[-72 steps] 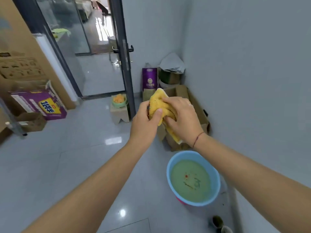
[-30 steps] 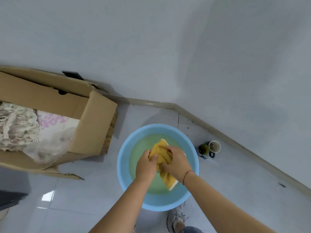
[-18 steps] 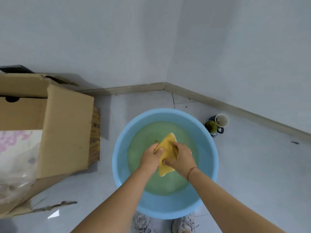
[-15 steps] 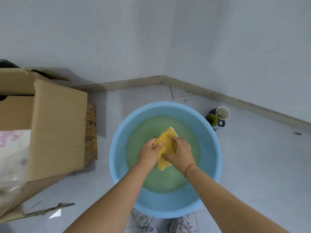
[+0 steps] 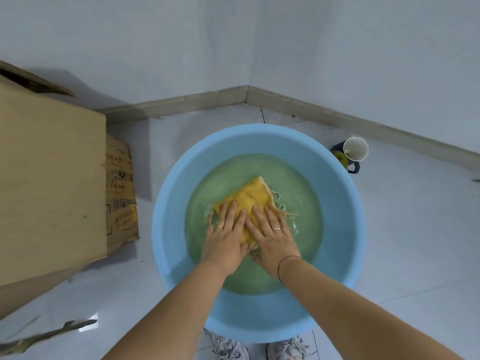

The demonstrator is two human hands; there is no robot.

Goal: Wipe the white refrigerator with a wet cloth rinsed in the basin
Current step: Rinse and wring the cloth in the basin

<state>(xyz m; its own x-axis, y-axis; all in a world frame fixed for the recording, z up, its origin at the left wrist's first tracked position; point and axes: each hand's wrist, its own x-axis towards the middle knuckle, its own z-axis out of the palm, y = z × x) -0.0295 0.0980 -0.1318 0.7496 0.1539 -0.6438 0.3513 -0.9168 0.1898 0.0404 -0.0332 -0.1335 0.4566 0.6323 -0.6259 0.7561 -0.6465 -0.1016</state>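
Frame centre: both hands, left (image 5: 225, 239) and right (image 5: 273, 236), flat and spread, press yellow woven cloth (image 5: 248, 201) into round blue plastic basin (image 5: 168, 203); knead fully under.

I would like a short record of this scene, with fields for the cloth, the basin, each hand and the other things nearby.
cloth: yellow cloth, lying in the water
basin: blue basin on the floor, holding greenish water
left hand: left hand flat on the cloth, fingers spread
right hand: right hand flat on the cloth
nearby: cardboard box to the left; cups by the wall
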